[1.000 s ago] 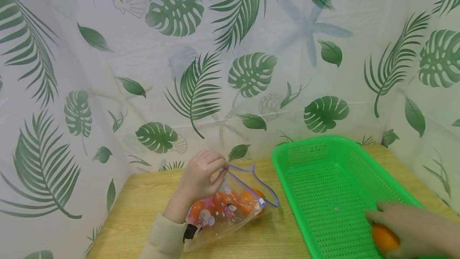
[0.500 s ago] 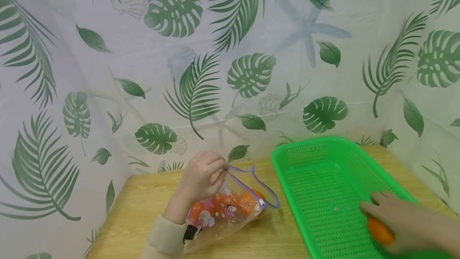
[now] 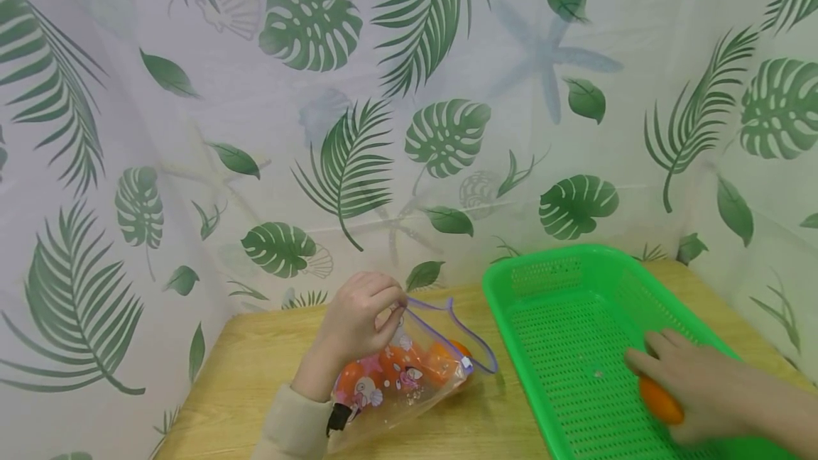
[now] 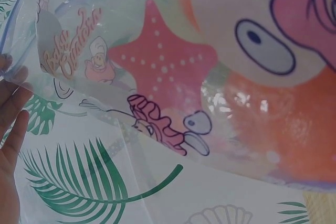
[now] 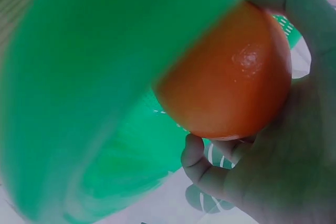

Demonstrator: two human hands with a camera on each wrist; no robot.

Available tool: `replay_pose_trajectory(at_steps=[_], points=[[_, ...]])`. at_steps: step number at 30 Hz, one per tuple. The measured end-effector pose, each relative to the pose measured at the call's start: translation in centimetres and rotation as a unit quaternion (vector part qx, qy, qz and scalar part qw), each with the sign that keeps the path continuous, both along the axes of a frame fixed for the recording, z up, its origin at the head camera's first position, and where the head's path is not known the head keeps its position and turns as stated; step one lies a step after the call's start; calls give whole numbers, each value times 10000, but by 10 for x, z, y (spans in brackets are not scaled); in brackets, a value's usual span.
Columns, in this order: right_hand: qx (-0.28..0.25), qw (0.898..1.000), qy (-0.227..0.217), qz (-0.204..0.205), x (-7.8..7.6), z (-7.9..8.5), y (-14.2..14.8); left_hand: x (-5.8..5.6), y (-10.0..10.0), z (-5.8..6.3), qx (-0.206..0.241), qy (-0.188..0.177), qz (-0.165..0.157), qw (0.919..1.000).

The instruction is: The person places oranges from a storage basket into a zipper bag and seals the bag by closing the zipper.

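My left hand [image 3: 367,311] pinches the rim of a clear zip bag [image 3: 409,389] with a purple edge and holds its mouth up. Several oranges [image 3: 446,362] lie inside, partly hidden by printed sea creatures. In the left wrist view the bag [image 4: 163,66] fills most of the picture, and fingers show at the left side. Over the near right part of the green basket [image 3: 556,368], my right hand [image 3: 699,389] grips an orange [image 3: 660,401]. The right wrist view shows the fingers curled round this orange [image 5: 226,77], close to the basket's blurred green wall [image 5: 89,77].
Bag and basket stand side by side on a wooden table [image 3: 255,353]. A leaf-patterned sheet [image 3: 396,162] hangs behind and to both sides. A small pale scrap [image 3: 598,374] lies on the basket floor.
My right hand has moved left and slightly up over the basket with the orange in its grip. The left hand and the bag have stayed in place.
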State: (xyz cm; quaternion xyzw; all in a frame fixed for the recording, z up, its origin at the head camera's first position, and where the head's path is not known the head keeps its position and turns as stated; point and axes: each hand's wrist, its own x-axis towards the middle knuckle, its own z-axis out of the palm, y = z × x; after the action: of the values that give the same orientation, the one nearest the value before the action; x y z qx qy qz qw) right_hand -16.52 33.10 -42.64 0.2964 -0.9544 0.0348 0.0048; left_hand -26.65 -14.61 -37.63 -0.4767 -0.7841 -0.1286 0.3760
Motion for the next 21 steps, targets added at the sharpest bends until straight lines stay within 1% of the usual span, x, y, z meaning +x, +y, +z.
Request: replay_pose_trajectory(at_steps=[8, 15, 21], points=[[190, 9996, -134, -130, -6, 10, -9, 0, -1, 0, 15, 46, -26, 10000], [215, 9993, 282, 82, -11, 15, -13, 1, -1, 0, 13, 40, -22, 10000], [192, 9993, 316, 79, -16, 20, -17, 0, -1, 0, 2, -3, 13, 10000]])
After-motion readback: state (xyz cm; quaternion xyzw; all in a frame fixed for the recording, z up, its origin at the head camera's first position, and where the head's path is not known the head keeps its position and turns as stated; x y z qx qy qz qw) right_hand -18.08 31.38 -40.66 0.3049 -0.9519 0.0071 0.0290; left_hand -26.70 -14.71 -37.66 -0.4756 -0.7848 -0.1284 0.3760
